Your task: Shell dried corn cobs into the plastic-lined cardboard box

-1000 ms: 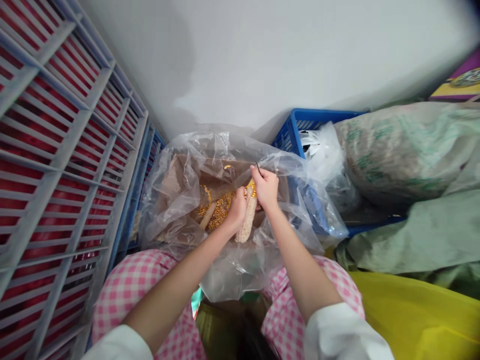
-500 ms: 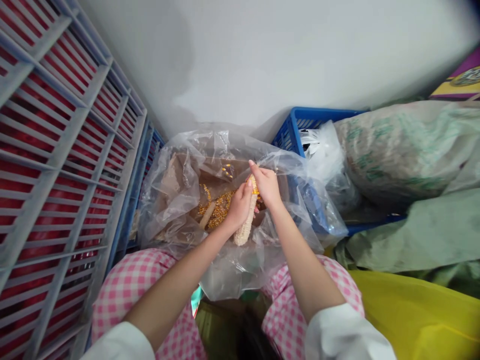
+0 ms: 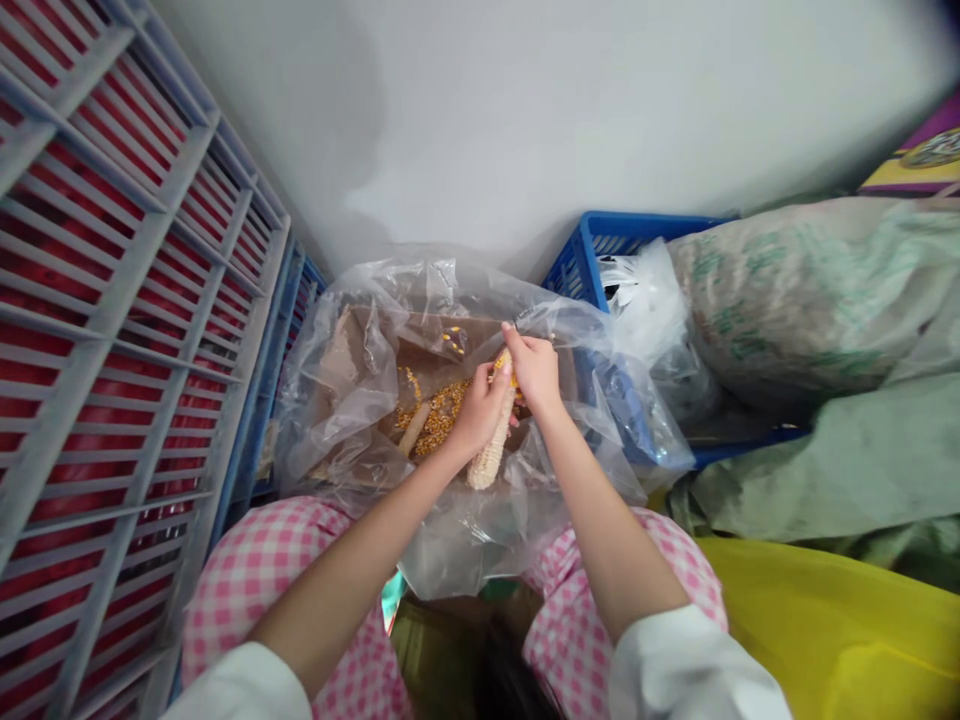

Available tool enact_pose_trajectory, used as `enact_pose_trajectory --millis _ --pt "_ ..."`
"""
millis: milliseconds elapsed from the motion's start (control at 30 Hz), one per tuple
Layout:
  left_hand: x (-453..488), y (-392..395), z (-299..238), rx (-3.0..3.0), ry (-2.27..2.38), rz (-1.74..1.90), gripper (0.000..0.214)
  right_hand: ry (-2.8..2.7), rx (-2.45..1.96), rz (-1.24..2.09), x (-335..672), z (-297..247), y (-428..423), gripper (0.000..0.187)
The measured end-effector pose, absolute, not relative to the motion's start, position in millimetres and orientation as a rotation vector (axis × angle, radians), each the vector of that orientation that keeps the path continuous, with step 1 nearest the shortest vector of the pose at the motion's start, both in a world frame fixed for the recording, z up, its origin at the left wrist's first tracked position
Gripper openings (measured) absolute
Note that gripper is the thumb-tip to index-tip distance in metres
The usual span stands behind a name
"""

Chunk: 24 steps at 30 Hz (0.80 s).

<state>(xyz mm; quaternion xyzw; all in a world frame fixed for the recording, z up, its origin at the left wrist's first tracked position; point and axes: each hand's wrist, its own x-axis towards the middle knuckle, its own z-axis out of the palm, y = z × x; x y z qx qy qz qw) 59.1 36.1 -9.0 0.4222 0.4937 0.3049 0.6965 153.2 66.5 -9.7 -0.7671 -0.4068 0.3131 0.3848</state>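
Note:
My left hand [image 3: 477, 410] is wrapped round a pale, mostly stripped corn cob [image 3: 489, 456] and holds it upright. My right hand [image 3: 534, 368] grips the cob's top end, where a few yellow kernels remain, with its thumb pressed on them. Both hands are over a cardboard box lined with a clear plastic bag [image 3: 352, 400]. Loose yellow kernels [image 3: 439, 415] and a bare cob [image 3: 414, 428] lie inside it. The box sits between my knees in pink checked trousers [image 3: 255, 580].
Grey and red stacked crates [image 3: 112, 330] stand close on the left. A blue crate [image 3: 600, 250] with a white bag and a large filled sack [image 3: 810, 300] are on the right. A yellow plastic sheet [image 3: 840, 630] lies at the lower right. A white wall is ahead.
My right hand dropped from a raised pinch onto the cob's top. My left hand slid a little higher up the cob. A few kernels have fallen into the bag.

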Motion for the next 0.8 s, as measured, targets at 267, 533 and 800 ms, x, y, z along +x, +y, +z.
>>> enact_pose_trajectory --millis 267,533,800 --pt "62.7 34.4 -7.3 0.767 1.082 0.723 0.029 -1.018 -1.933 0.82 154.1 -9.0 69.4 0.051" --pt "62.3 34.6 -13.8 0.944 1.097 0.645 0.033 -1.015 -2.04 0.603 160.7 -10.5 66.6 0.052" --pt "62.5 33.6 -17.3 0.745 1.076 0.681 0.037 -0.981 -1.802 0.867 158.9 -2.4 67.4 0.055"
